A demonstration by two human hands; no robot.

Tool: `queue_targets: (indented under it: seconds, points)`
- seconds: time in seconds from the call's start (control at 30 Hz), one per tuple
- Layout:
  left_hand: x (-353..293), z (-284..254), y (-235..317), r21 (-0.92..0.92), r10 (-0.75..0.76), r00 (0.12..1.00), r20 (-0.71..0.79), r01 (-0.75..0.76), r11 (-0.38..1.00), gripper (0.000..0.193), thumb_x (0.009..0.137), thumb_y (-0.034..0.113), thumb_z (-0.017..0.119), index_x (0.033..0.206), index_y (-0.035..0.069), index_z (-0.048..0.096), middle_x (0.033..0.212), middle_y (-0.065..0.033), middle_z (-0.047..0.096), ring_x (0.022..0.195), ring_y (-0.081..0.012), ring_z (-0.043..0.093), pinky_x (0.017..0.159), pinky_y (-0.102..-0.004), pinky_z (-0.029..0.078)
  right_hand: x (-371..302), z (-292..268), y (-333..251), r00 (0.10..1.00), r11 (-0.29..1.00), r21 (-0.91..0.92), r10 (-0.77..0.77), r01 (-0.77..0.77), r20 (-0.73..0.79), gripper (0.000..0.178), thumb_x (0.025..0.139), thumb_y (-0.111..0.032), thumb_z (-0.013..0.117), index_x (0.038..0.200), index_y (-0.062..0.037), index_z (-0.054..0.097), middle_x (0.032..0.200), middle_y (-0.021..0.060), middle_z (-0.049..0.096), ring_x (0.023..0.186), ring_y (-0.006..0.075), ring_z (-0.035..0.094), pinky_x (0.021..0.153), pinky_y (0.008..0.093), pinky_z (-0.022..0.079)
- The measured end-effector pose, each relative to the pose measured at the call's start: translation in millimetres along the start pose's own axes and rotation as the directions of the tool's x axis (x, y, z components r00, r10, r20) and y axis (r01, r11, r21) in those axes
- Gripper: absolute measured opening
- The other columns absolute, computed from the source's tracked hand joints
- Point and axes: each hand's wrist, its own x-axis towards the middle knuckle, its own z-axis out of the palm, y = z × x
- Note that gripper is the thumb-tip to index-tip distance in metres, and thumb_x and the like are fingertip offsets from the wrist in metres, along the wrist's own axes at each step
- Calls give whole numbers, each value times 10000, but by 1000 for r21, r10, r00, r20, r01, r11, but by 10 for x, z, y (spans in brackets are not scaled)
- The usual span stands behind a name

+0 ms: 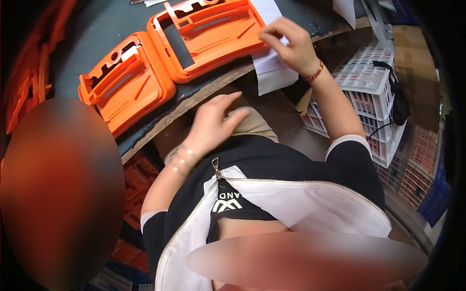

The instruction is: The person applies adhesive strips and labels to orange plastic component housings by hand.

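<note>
Two orange plastic shells, shaped like halves of a case, lie hollow side up and side by side on the table: a left shell (pixel 133 92) and a larger right shell (pixel 223 36). My right hand (pixel 296 51) is at the right end of the larger shell, above a sheet of white paper (pixel 274 80). Its fingers are curled, thumb and fingertips drawn together; what they hold, if anything, I cannot make out. Over my lap, in front of the table edge, my left hand (pixel 213 123) holds nothing, its thumb and fingers apart.
The dark green table (pixel 102 34) has a worn wooden front edge. White plastic crates (pixel 369 82) stand stacked at the right, with a black cable on them. More orange parts (pixel 29 92) are piled at the left. A blurred area covers the lower left.
</note>
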Motion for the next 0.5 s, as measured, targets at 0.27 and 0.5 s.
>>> queue_targets:
  seconds: [0.27, 0.5]
  points:
    - [618, 990, -154, -801, -250, 966, -68, 96, 591, 327, 941, 25, 657, 1262, -11, 609, 1063, -11, 667, 891, -62, 585, 799, -221, 486, -712, 163, -94, 999, 991, -132, -31, 34, 18, 103, 838, -117, 732, 918, -64, 693, 900, 92, 644, 757, 286, 640, 685, 352, 523]
    - [638, 984, -100, -783, -270, 946, -179, 29, 621, 285, 916, 24, 657, 1196, -17, 627, 864, 11, 643, 756, -54, 556, 714, -226, 490, -694, -542, 295, 446, 814, 572, 552, -103, -705, 113, 1003, -155, 611, 954, -54, 601, 703, 36, 591, 566, 120, 532, 545, 245, 467]
